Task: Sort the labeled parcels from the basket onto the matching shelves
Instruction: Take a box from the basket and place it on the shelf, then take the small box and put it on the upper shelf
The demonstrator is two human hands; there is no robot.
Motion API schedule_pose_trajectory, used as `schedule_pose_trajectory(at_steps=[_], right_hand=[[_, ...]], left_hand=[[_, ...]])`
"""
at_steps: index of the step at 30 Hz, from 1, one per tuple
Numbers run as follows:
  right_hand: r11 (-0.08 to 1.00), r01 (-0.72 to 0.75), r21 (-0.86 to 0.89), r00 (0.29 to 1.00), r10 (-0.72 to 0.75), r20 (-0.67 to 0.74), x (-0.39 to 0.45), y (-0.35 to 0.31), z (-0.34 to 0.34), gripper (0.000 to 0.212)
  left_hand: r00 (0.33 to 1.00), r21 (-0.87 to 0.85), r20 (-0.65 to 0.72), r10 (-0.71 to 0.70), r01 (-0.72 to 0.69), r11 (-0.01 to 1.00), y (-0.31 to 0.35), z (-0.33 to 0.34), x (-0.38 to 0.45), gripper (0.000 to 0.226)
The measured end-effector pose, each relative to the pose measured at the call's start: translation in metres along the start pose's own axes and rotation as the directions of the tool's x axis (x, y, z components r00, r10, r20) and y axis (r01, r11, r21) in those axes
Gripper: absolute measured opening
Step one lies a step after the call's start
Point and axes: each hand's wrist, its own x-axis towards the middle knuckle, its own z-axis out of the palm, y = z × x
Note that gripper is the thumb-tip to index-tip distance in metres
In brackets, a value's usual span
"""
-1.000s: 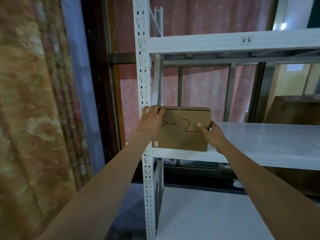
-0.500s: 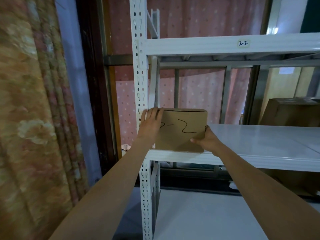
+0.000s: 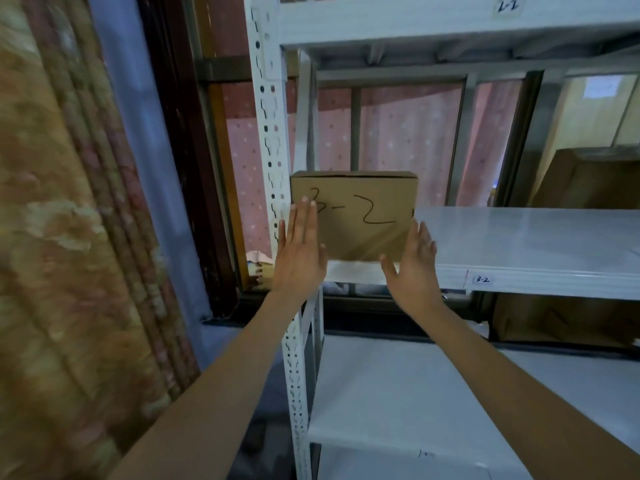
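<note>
The cardboard parcel (image 3: 356,216) marked 3-2 stood at the left end of the shelf (image 3: 526,244) tagged 3-2. Both hands were flat with fingers straight, the left hand (image 3: 300,252) against its front, the right hand (image 3: 414,261) beside its lower right corner.

Our left hand (image 3: 299,252) covers the lower left of the cardboard parcel (image 3: 356,213) and part of its "3"; right of the parcel, the frame edge cuts the brown box (image 3: 588,181).
</note>
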Motion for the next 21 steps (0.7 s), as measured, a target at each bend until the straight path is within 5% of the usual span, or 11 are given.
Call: schedule_pose_trajectory(at_steps=[6, 12, 21], right_hand=[[0.939, 0.307, -0.154, 0.935, -0.267, 0.234, -0.087, 0.038, 0.061, 0.075], [0.945, 0.314, -0.091, 0.792, -0.208, 0.574, -0.185, 0.105, 0.112, 0.075], [0.938, 0.276, -0.211, 0.45, 0.068, 0.89, -0.322, 0.231, 0.18, 0.073]], left_hand=[[0.983, 0.022, 0.138, -0.118, 0.116, 0.993, 0.025, 0.046, -0.102, 0.07], [0.83, 0.212, 0.412, -0.376, 0.314, 0.925, 0.047, 0.095, -0.23, 0.07], [0.275, 0.468, 0.689, -0.67, 0.537, 0.702, 0.071, 0.178, -0.429, 0.068]])
